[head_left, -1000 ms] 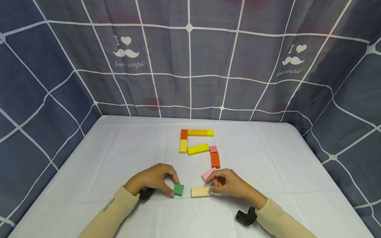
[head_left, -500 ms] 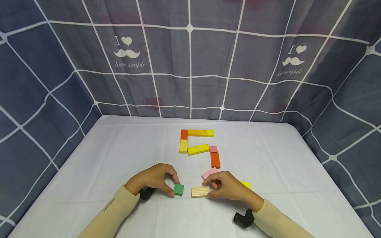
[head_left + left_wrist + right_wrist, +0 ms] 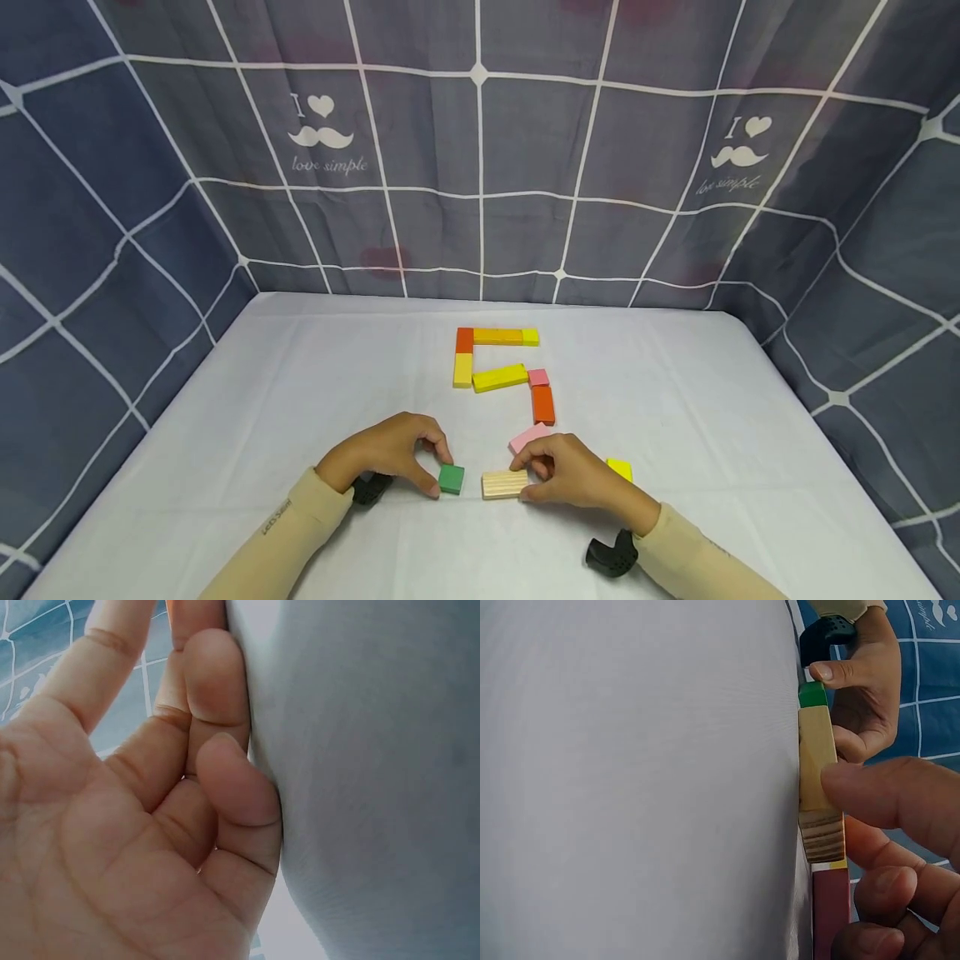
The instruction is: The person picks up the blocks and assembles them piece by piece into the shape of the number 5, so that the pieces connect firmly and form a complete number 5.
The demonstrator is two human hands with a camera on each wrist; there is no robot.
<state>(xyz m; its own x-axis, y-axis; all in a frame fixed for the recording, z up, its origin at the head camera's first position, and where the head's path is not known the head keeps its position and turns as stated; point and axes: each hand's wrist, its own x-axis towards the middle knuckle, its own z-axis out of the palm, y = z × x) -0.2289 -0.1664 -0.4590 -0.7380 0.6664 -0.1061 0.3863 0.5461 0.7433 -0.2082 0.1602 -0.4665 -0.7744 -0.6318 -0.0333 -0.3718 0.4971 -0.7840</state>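
My left hand (image 3: 390,448) has its thumb and forefinger at the near and far sides of a small green block (image 3: 452,480), pinching it on the white table. To its right, across a narrow gap, lies a plain wooden block (image 3: 501,485) with grooved grain. My right hand (image 3: 570,473) pinches that wooden block by its right end, thumb on the near side and forefinger on the far side. The right wrist view shows the thumb against the wooden block (image 3: 817,757), the green block (image 3: 812,694) beyond it. In the left wrist view the curled outer fingers touch the tabletop; the green block is hidden.
A pink block (image 3: 528,437) lies just behind my right hand. Beyond it a bent line of blocks runs back: orange-red (image 3: 543,406), small pink (image 3: 537,377), yellow (image 3: 500,377) and several more. A yellow block (image 3: 619,468) sits beside my right wrist. Grid-patterned curtains surround the table.
My right hand has shifted slightly left along the wooden block, its fingers closing on the right end. More of the yellow block by the right wrist shows. The left hand has stayed put.
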